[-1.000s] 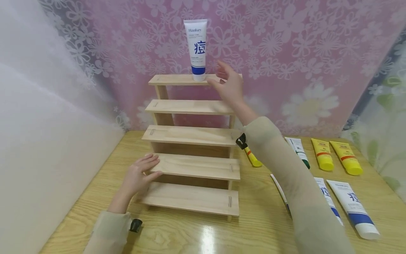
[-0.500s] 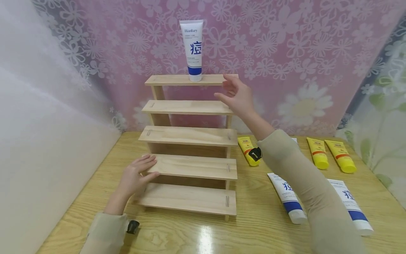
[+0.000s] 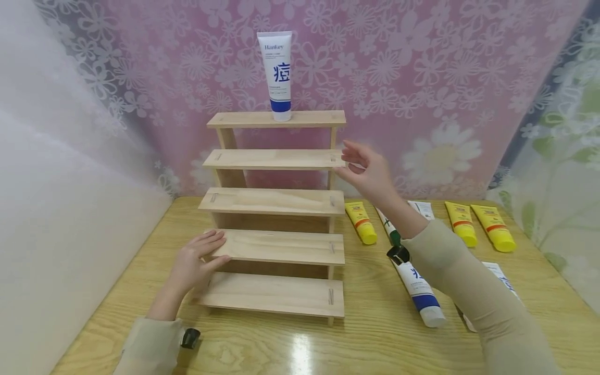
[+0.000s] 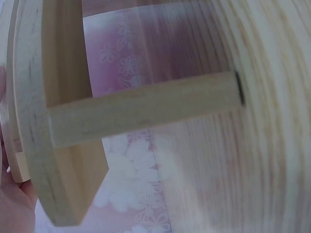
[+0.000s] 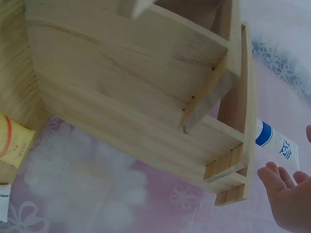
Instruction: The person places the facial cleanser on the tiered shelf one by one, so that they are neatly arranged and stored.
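Note:
A stepped wooden display rack (image 3: 272,200) stands on the table. On its top step a white and blue squeeze tube (image 3: 278,73) stands upright on its cap. My left hand (image 3: 189,266) rests on the left end of the second step from the bottom, fingers over the board and thumb near its front edge. Holding nothing, my right hand (image 3: 371,174) hovers beside the right end of the second step from the top, its fingers loosely bent. In the right wrist view, the right hand (image 5: 291,196) shows at the lower right, near the standing tube (image 5: 279,143).
Right of the rack lie yellow tubes (image 3: 361,223), white and green tubes (image 3: 390,225) and white and blue tubes (image 3: 420,294). My right forearm covers some of them. A flowered pink cloth (image 3: 394,94) hangs behind, and a white wall (image 3: 84,172) rises at left.
My right hand has moved down and to the right, away from the standing tube. The left hand stays on the rack. The view has shifted slightly.

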Available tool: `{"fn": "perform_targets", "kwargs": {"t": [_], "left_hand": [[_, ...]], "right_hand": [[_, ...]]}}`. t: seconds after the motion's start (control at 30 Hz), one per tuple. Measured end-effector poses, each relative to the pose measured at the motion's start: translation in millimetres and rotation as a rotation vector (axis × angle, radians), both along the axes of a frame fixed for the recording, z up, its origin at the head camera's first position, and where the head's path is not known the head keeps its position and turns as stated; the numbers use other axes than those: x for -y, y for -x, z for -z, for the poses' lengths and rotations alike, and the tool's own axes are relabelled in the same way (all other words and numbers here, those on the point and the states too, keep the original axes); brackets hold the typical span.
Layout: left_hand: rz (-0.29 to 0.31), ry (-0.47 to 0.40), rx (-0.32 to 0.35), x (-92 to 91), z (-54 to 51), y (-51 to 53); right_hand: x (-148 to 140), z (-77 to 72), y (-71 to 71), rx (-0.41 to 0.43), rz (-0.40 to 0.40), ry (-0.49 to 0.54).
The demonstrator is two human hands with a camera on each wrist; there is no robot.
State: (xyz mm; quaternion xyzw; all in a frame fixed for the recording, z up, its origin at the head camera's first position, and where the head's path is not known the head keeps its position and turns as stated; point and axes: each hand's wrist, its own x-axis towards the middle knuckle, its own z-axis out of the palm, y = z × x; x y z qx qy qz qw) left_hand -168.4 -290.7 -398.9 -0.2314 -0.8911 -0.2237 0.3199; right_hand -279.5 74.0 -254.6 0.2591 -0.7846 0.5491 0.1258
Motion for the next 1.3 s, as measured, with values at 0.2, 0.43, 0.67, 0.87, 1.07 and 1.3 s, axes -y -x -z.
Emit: {"fn": "perform_targets", "kwargs": {"t": [0.2,0.43,0.67,0.87,1.07,1.3], "left_hand": [[-0.001,0.009,-0.004,0.7,-1.0,-0.3],[-0.015,0.015,0.01,0.4,-0.8,-3.3],[-0.025,0.018,0.008,0.3,-1.5,-2.9],[-0.031,0.023,0.002,-2.5,-2.9,-2.7],[-0.025,0.034,0.004,-2.3,-2.6,-1.8],[-0.025,0.021,0.0,-1.0,-2.2,-2.1]], "right_hand": [[-16,15.7,-14.2,0.004,-0.025,-0.034],[-35,34.9,-28.4,-0.007,0.004,-0.101],[-51,47.4,-39.6,-0.035,0.035,-0.152],[-66,54.1,-51.4,-0.014,0.055,-0.18],[-85,63.3,-61.0,0.002,0.081,-0.214],[-106,74.2,-69.5,0.034,0.118,-0.267]]}}
